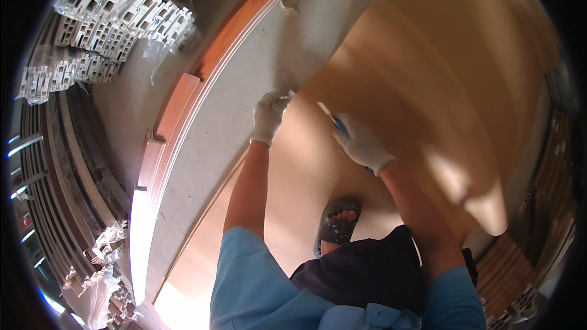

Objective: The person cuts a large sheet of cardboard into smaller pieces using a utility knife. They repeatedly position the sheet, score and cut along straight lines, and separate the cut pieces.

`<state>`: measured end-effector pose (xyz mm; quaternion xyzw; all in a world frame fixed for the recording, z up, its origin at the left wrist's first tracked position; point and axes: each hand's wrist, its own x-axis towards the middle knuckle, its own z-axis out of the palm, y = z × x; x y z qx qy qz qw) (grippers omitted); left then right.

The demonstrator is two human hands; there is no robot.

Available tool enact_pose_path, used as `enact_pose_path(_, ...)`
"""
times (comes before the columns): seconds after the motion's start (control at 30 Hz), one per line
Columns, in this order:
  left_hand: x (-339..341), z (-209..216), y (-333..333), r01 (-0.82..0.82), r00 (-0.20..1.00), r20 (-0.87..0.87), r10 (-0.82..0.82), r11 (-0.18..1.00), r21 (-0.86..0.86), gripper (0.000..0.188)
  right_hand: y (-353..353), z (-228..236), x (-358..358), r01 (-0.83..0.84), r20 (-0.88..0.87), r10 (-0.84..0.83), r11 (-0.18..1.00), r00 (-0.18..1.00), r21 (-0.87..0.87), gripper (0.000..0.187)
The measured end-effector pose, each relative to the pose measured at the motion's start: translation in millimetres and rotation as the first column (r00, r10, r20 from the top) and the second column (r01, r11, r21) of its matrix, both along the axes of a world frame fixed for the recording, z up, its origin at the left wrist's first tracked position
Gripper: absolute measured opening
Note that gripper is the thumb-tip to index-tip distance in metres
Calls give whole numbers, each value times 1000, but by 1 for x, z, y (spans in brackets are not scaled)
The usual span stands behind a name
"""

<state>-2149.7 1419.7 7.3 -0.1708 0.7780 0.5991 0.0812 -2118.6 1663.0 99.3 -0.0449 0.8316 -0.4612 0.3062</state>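
Note:
A large brown sheet [342,79], like cardboard or thin board, spreads over the floor and curls up on the right. My left hand [269,114], in a white glove, is closed at the sheet's left edge and pinches it; the fingertips are partly hidden. In my right hand [365,145], also gloved, is a utility knife [340,124] with a blue handle. Its pale blade points up and left over the sheet, apart from my left hand. Whether the blade touches the sheet I cannot tell.
My sandalled foot [338,223] stands on the sheet. Reddish-brown and white profiles [202,67] lie on the grey floor [211,119] to the left. Beyond them are stacked hollow white profiles [125,0] in clear film. More long brown boards [504,266] lie at the lower right.

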Motion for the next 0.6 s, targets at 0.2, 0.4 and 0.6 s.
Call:
enact_pose_path(0.2,-10,4,9,-37,999,11,36,994,101,26,-27,-24,-14,-97,-299,150,978,942,185,25)
enact_pose_path(0.4,-8,17,9,58,997,43,-61,996,66,32,-39,-35,-22,-129,-351,252,933,902,337,20)
enact_pose_path(0.6,-7,19,13,20,997,78,-27,996,84,32,-45,-38,-27,-167,-298,282,918,912,359,19)
